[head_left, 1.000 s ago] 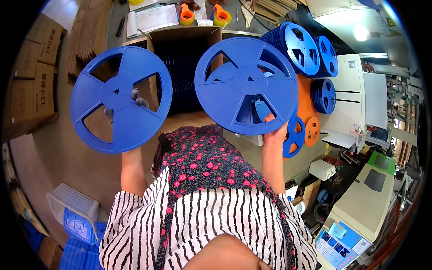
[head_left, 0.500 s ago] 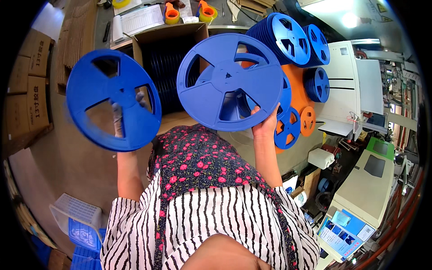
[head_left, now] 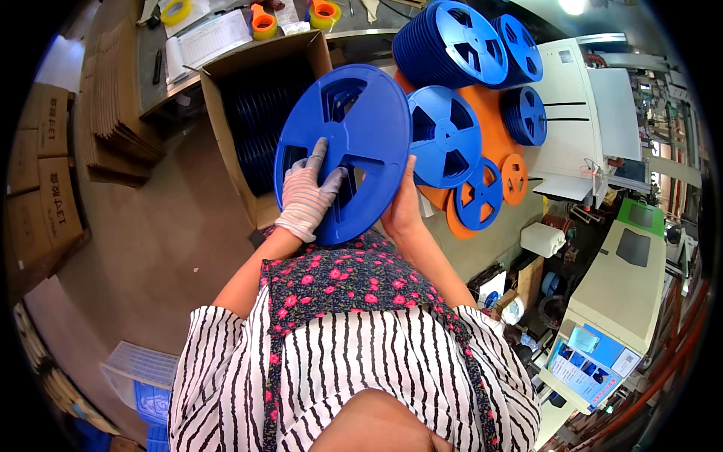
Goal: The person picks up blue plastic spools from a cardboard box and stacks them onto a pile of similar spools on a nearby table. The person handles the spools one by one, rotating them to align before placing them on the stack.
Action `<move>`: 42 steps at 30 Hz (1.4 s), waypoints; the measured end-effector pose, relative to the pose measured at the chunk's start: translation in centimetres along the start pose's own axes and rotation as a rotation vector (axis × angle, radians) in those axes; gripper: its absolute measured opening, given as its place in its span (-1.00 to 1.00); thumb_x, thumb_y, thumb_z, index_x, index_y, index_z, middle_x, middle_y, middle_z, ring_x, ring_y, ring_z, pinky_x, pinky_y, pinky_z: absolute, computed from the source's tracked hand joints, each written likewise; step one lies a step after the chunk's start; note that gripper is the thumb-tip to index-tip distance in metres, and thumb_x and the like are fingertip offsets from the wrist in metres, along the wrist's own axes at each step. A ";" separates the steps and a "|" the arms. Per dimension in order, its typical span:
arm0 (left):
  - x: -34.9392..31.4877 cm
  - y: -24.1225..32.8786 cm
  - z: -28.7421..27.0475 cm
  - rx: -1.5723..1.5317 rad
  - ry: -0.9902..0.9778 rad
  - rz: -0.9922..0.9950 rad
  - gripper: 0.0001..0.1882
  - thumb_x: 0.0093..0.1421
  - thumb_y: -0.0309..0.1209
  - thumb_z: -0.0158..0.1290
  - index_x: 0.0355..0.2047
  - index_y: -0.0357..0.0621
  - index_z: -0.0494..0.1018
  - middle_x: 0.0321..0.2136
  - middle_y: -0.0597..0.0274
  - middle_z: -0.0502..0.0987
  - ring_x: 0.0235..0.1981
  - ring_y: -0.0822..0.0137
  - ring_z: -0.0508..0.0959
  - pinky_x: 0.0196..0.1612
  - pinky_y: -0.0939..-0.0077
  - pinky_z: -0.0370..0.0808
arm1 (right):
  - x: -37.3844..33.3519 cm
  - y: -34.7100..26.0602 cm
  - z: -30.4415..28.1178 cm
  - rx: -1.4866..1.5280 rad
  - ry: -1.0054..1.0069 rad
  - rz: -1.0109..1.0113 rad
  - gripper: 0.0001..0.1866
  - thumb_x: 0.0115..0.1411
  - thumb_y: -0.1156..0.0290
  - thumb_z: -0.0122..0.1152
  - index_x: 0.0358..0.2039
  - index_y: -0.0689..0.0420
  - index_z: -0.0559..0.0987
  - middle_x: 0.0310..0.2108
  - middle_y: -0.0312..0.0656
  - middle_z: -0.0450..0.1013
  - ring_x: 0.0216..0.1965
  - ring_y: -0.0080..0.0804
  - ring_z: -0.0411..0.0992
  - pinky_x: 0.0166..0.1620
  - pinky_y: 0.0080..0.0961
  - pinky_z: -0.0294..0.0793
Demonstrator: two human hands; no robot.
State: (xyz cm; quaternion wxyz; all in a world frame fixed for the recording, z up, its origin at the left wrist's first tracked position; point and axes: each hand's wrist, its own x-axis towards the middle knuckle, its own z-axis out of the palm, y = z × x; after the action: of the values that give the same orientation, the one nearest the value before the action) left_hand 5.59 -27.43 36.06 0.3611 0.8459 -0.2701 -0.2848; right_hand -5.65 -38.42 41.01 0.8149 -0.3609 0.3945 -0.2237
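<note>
Your left hand (head_left: 305, 197), gloved, lies across the face of a blue reel (head_left: 374, 128), fingers spread, one reaching toward the hub; I cannot tell whether they grip. Your bare right hand (head_left: 404, 202) is clamped on the right rim, most of its fingers hidden behind. A second ago each hand held its own reel, well apart; now both hands meet at one reel face, just above your apron (head_left: 339, 282). More blue shows through its windows, so I cannot tell how many reels are held together.

Beyond it, one open carton (head_left: 267, 51) contains dark reels (head_left: 260, 113), too shadowed to count. To your right are three stacks of blue reels (head_left: 422, 53), two further blue reel faces (head_left: 444, 134) below them, and one small orange reel (head_left: 514, 179). Two orange tape dispensers (head_left: 263, 22) stand on the bench (head_left: 151, 68).
</note>
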 end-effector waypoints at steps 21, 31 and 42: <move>-3.2 -7.3 -7.5 0.125 0.712 0.005 -0.45 0.07 -0.22 0.15 0.09 -0.05 0.38 0.01 -0.12 0.38 0.06 -0.08 0.33 0.16 0.15 0.24 | 1.5 1.4 -8.1 0.319 0.027 0.093 -0.61 0.31 0.09 -0.08 -0.10 0.16 0.41 -0.41 -0.19 0.41 -0.43 -0.38 0.34 -0.27 -0.43 0.39; -2.9 -12.5 -6.0 -1.680 0.098 -0.471 -0.33 0.20 0.14 -0.06 0.09 -0.15 0.34 -0.13 0.16 0.50 -0.16 0.28 0.49 0.04 0.35 0.43 | 0.5 1.3 -6.7 0.191 -0.055 0.205 -0.58 0.36 0.07 -0.21 -0.04 0.15 0.37 -0.36 -0.21 0.40 -0.40 -0.39 0.36 -0.24 -0.36 0.47; -5.5 -11.1 -7.3 -1.435 0.364 -0.421 -0.32 0.23 0.11 -0.08 0.11 -0.21 0.31 -0.19 0.16 0.48 -0.20 0.34 0.48 -0.04 0.41 0.45 | -2.5 2.1 -4.8 0.154 0.005 0.275 -0.52 0.26 -0.06 -0.03 -0.04 0.07 0.39 -0.25 -0.34 0.39 -0.51 -0.56 0.22 -0.50 -0.67 0.26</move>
State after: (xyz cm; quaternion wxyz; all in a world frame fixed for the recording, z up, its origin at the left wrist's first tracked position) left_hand 9.49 -13.92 33.36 0.7985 0.4714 0.2111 -0.3093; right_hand -10.80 -37.40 38.59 0.8621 -0.2396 0.4239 -0.1405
